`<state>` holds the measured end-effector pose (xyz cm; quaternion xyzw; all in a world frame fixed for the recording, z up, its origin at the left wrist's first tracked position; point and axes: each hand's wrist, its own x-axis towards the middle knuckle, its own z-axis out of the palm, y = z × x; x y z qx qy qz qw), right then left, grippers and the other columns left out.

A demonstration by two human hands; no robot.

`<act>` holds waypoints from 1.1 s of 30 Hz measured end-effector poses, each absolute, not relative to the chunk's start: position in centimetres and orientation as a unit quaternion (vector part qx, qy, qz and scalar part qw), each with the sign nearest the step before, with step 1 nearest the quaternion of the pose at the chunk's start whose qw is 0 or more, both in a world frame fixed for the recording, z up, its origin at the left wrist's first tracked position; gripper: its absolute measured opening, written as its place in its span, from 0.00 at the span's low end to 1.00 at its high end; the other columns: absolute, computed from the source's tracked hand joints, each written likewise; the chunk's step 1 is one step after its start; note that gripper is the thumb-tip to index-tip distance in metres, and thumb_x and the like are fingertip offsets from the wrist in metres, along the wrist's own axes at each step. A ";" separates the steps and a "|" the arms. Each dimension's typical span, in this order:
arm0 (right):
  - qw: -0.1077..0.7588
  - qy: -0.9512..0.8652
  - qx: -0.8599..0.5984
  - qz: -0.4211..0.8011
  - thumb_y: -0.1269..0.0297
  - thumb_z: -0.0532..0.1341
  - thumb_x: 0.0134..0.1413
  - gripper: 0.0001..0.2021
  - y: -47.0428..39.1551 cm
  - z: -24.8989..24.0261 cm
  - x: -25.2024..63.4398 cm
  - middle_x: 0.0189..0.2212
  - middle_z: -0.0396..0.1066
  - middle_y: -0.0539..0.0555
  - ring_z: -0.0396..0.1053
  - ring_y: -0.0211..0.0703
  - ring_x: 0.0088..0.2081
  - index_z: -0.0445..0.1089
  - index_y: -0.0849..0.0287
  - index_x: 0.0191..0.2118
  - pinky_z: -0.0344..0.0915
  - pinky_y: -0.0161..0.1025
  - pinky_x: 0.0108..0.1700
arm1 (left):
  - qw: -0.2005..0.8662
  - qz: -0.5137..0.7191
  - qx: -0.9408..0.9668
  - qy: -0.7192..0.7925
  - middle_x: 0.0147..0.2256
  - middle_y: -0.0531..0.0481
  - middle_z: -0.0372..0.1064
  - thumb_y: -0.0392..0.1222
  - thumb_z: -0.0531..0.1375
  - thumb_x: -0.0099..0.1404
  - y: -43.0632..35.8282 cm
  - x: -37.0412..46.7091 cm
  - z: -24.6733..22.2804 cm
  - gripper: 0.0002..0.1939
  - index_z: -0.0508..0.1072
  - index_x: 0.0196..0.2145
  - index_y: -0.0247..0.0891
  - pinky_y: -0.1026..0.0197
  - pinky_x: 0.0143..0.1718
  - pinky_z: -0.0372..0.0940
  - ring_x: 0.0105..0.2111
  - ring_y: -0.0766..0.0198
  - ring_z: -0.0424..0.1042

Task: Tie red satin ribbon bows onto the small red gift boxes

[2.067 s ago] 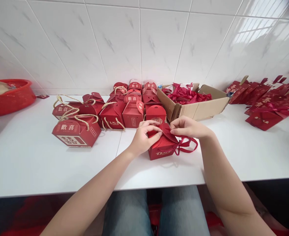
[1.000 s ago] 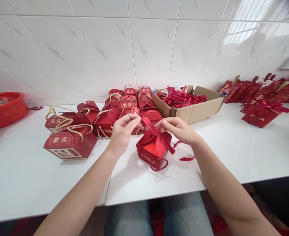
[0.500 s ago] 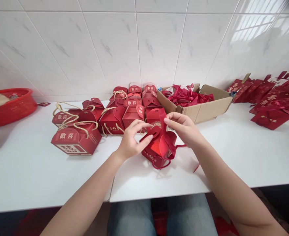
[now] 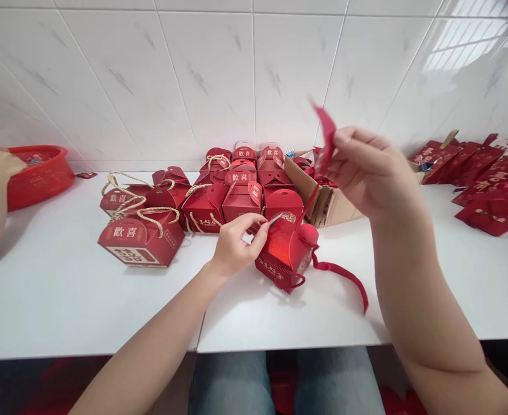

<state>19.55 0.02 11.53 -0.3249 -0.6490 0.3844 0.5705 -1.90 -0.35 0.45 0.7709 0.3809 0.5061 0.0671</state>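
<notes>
A red gift box [image 4: 280, 245] stands near the table's front edge, with a dark red cord on its front. My left hand [image 4: 241, 245] pinches the box's upper left flap, which is seen edge-on. Raised above and to the right of the box, my right hand [image 4: 361, 167] is closed on one end of a red ribbon [image 4: 326, 135]. That ribbon runs down to the box's right flap, and its other end curls on the white table to the right of the box.
Several red boxes [image 4: 202, 204], some with gold rope handles, stand behind and left. A cardboard box [image 4: 336, 208] holding red ribbons is behind my right hand. Red bags [image 4: 491, 213] stand far right, a red basin [image 4: 42, 184] far left.
My right hand has risen up and to the right, drawing the ribbon end upward from the box. My left hand has closed on the left flap; its fingers were spread before.
</notes>
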 end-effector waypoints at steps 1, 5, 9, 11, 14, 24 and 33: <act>0.579 -0.651 -0.325 0.368 0.53 0.59 0.54 0.12 0.0 11.8 19.8 0.27 0.64 0.49 0.65 0.35 0.30 0.65 0.56 0.29 0.63 0.36 0.35 | 0.067 0.512 0.764 0.387 0.27 0.53 0.73 0.39 0.57 0.62 -0.4 -1.9 0.4 0.04 0.71 0.33 0.38 0.67 0.30 0.65 0.25 0.68 0.71; 0.470 -0.708 -0.373 0.372 0.52 0.64 0.49 0.14 0.3 11.4 20.1 0.23 0.64 0.49 0.63 0.35 0.27 0.68 0.58 0.27 0.60 0.35 0.29 | 0.076 0.537 0.727 0.421 0.26 0.54 0.73 0.41 0.57 0.63 -0.6 -1.7 0.2 0.05 0.70 0.36 0.39 0.67 0.28 0.65 0.25 0.68 0.72; 0.219 -0.771 -0.450 0.394 0.54 0.66 0.45 0.14 1.2 10.1 19.1 0.19 0.63 0.50 0.58 0.33 0.21 0.70 0.61 0.24 0.53 0.34 0.22 | 0.091 0.538 0.717 0.434 0.25 0.54 0.72 0.42 0.56 0.63 -0.7 -1.6 0.3 0.06 0.71 0.36 0.39 0.68 0.27 0.64 0.24 0.69 0.71; 0.170 -0.777 -0.465 0.390 0.55 0.64 0.47 0.14 1.5 9.6 18.4 0.18 0.62 0.50 0.55 0.32 0.20 0.69 0.61 0.22 0.50 0.34 0.20 | 0.099 0.538 0.716 0.434 0.25 0.54 0.72 0.41 0.56 0.64 -0.7 -1.7 0.3 0.06 0.70 0.36 0.39 0.68 0.27 0.64 0.24 0.69 0.71; 0.156 -0.774 -0.477 0.386 0.57 0.62 0.49 0.13 1.8 9.3 17.6 0.19 0.62 0.50 0.55 0.32 0.21 0.68 0.61 0.22 0.51 0.34 0.22 | 0.127 0.536 0.714 0.432 0.28 0.53 0.74 0.41 0.56 0.64 -0.7 -1.9 0.4 0.05 0.70 0.37 0.39 0.67 0.28 0.65 0.27 0.67 0.73; 0.233 -0.764 -0.446 0.404 0.59 0.61 0.50 0.10 1.9 8.6 16.7 0.25 0.68 0.50 0.61 0.34 0.26 0.67 0.61 0.26 0.55 0.33 0.25 | 0.146 0.526 0.722 0.426 0.32 0.51 0.76 0.40 0.56 0.63 -0.9 -1.8 0.6 0.08 0.72 0.40 0.39 0.66 0.31 0.68 0.29 0.66 0.74; 0.219 -0.744 -0.401 0.488 0.69 0.61 0.47 0.03 2.3 8.8 17.3 0.27 0.71 0.50 0.67 0.37 0.29 0.65 0.59 0.30 0.63 0.33 0.29 | 0.122 0.521 0.728 0.429 0.27 0.53 0.73 0.36 0.56 0.62 -1.0 -1.9 0.5 0.10 0.69 0.43 0.38 0.67 0.29 0.66 0.25 0.69 0.72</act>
